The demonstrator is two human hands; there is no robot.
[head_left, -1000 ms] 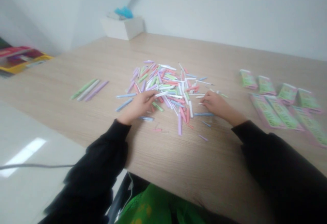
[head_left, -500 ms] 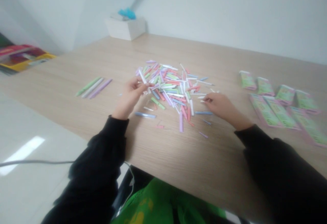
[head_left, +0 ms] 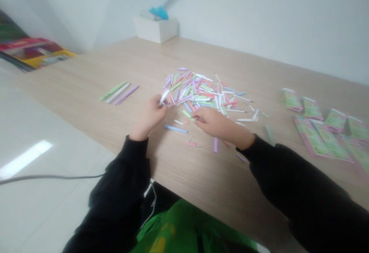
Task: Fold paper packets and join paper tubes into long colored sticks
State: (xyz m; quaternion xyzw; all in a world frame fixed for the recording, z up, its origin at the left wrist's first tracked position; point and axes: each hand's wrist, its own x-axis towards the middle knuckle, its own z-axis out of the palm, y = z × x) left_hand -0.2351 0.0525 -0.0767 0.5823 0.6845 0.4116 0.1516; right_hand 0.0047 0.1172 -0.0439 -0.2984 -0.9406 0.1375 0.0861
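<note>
My left hand (head_left: 151, 116) is closed around a white pen part (head_left: 164, 96) at the near left edge of a pile of pen parts (head_left: 198, 91). The pile mixes white, purple, green, coral and blue caps, barrels and thin refills. At the front of the pile, my right hand (head_left: 213, 121) pinches the right end of a short green pen part (head_left: 187, 114), which seems to rest on the table. A blue pen part (head_left: 176, 129) lies between the hands. To the left, three assembled pens (head_left: 118, 93), green, white and purple, lie side by side.
Several green-and-pink packs (head_left: 314, 135) stand in rows at the right. A white box (head_left: 155, 28) with something blue on top is at the back by the wall. Small loose bits (head_left: 193, 143) are scattered near me. A cable (head_left: 57, 177) runs across the floor at left.
My right hand has moved left from the right side of the pile to the green pen part. My left hand still holds the white part, now turned slightly. The view has shifted left.
</note>
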